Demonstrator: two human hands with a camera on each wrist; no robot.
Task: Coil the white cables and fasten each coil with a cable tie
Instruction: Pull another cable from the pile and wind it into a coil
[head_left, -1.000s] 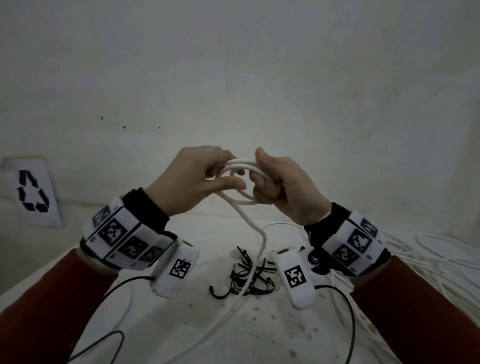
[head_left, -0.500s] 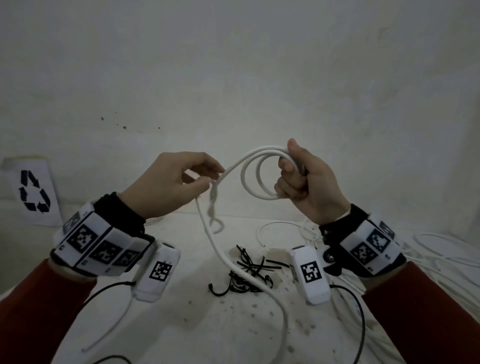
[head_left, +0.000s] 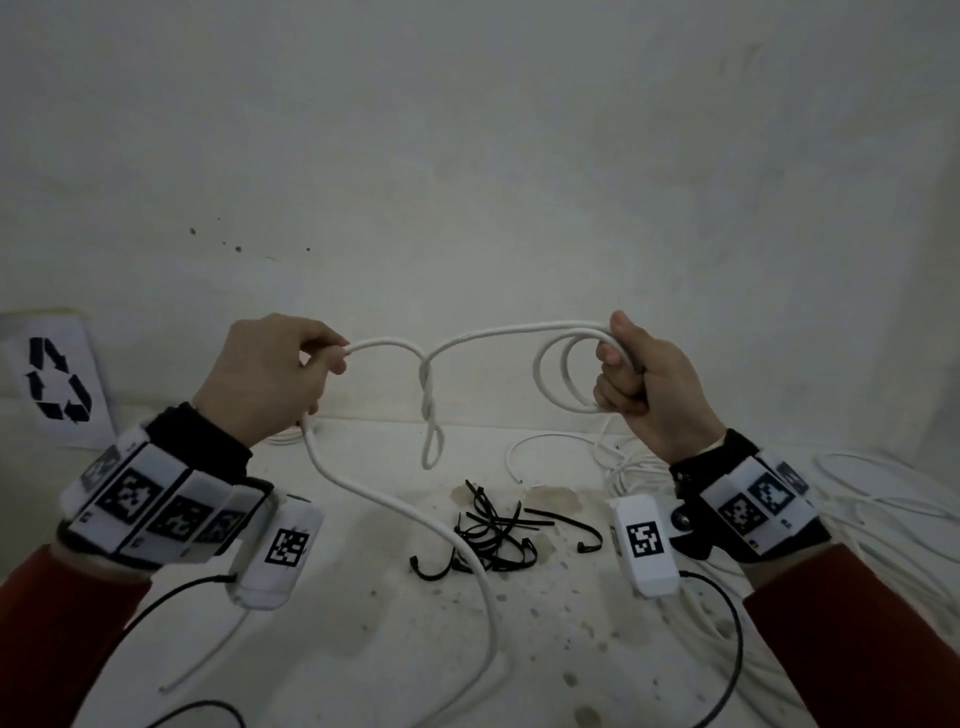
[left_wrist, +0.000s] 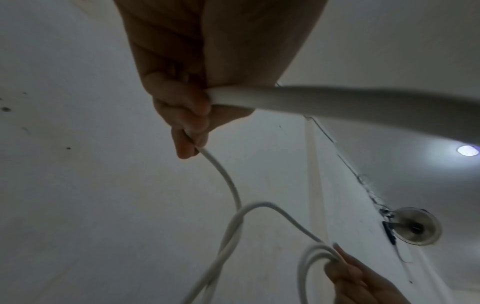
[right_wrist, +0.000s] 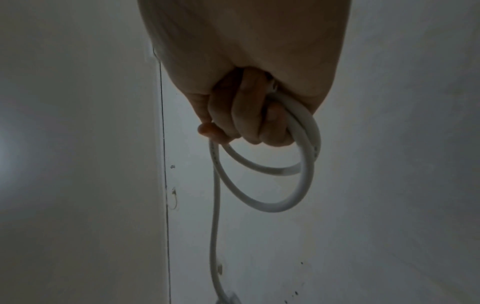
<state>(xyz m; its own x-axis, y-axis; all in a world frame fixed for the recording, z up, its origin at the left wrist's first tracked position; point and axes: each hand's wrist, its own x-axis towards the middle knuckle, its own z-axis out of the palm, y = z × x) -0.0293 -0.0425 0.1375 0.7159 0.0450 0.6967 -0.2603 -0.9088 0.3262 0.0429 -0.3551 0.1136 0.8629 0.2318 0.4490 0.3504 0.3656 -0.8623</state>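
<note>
A white cable (head_left: 509, 333) stretches in the air between my two hands. My right hand (head_left: 636, 379) grips a small coil (head_left: 563, 373) of two loops of it, fingers curled round the strands (right_wrist: 306, 148). My left hand (head_left: 317, 358) pinches the cable farther along, the cable (left_wrist: 221, 172) running out of its closed fingers. Between the hands a twisted kink (head_left: 430, 421) of cable hangs down. From the left hand the cable drops to the table (head_left: 363, 649) and trails toward me. A pile of black cable ties (head_left: 493, 530) lies on the table below the hands.
More loose white cables (head_left: 878, 514) lie tangled on the table's right side. A card with a recycling symbol (head_left: 54, 379) leans against the wall at the left. Thin black wires (head_left: 727, 613) run from my wrist cameras. A white wall stands close behind.
My hands have moved apart, the left to the left, the right to the right with the coil. The cable between them has stretched out and a twisted kink hangs from it.
</note>
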